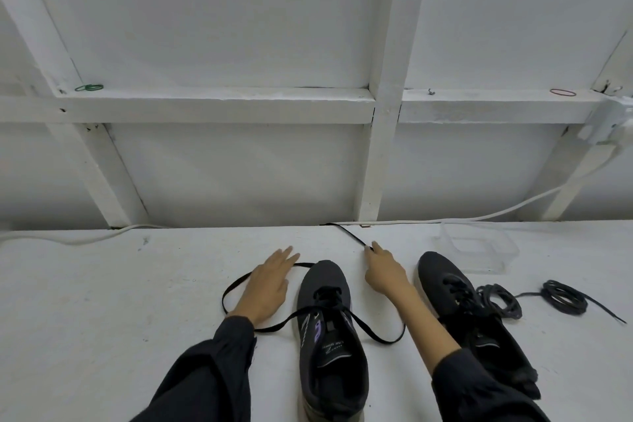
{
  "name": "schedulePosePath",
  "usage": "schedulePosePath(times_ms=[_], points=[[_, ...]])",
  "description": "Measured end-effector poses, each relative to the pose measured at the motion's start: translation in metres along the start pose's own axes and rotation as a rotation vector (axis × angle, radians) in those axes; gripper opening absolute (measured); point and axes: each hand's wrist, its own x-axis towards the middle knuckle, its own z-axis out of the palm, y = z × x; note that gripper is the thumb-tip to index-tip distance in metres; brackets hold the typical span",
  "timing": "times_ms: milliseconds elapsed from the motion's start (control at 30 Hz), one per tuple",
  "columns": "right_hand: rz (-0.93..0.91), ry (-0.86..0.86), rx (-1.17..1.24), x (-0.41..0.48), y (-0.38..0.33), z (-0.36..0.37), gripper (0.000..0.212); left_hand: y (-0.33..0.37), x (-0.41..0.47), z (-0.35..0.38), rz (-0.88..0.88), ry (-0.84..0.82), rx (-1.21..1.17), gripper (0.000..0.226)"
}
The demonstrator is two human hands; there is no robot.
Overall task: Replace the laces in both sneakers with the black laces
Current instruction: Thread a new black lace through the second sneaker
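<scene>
**Holding a black lace taut across the white tabletop**

Standing beside the person, I see both hands out over the white tabletop. A dark grey knit sneaker with a purple tongue label stands between the forearms, toe pointing away. A black flat lace is threaded through its upper eyelets, and its two ends run out to either side.

The left hand lies flat just left of the toe, its fingers straight and spread, resting on the wide loop of lace on that side and gripping nothing. The right hand reaches forward on the other side. Its fingers are drawn together, pinching the lace between thumb and forefinger, and the lace runs on from them to the far edge of the tabletop.

A second dark sneaker stands just right of the right forearm, laced in dark cord. A tangled bundle of dark laces touches its outer side, and a neater coil of dark lace lies further right. A clear plastic tub sits behind them. A white cable trails along the back edge. On the white ledge behind lie a green rubber band and a red rubber band.
</scene>
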Motion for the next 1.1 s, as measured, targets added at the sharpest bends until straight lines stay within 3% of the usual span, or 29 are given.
schedulePosePath(times_ms=[100,200,333,400,533,600,667,800,867,967,1033,1100], points=[[-0.005,0.090,-0.048,0.002,0.006,0.004,0.018,-0.007,0.008,0.002,0.019,-0.129,0.055,0.052],[0.042,0.084,-0.011,-0.001,0.013,-0.005,0.017,-0.017,0.002,0.003,-0.050,0.041,0.070,0.040],[0.076,-0.279,-0.057,-0.011,0.021,-0.034,0.017,-0.026,-0.011,0.000,-0.199,0.267,0.151,0.018],[0.126,-0.372,-0.018,-0.012,0.022,-0.044,0.013,-0.028,-0.014,0.000,-0.273,0.312,0.172,0.021],[0.153,-0.042,0.036,0.007,0.018,-0.041,0.012,-0.028,-0.012,0.005,-0.150,0.344,0.105,0.015],[0.141,0.033,0.023,0.016,0.016,-0.028,0.010,-0.022,-0.007,0.007,-0.037,0.232,0.078,0.031],[0.135,0.079,-0.038,0.023,0.017,-0.010,0.023,-0.013,-0.001,0.010,0.036,0.128,0.043,0.041],[0.075,0.211,-0.098,0.021,0.019,0.008,0.016,0.000,0.008,0.014,0.008,0.099,0.092,0.031],[0.050,0.234,0.010,0.020,0.024,0.009,0.015,0.004,0.010,0.013,-0.038,0.126,0.116,0.022],[-0.007,0.164,0.533,0.007,0.024,-0.003,0.013,0.005,0.009,0.014,-0.092,0.148,0.062,0.013],[-0.079,0.090,0.878,-0.016,0.018,-0.016,0.014,0.007,0.004,0.011,-0.161,0.206,-0.175,0.007],[-0.182,-0.029,1.037,-0.042,0.015,-0.025,0.014,0.011,-0.004,0.005,-0.215,0.240,-0.459,0.015]])
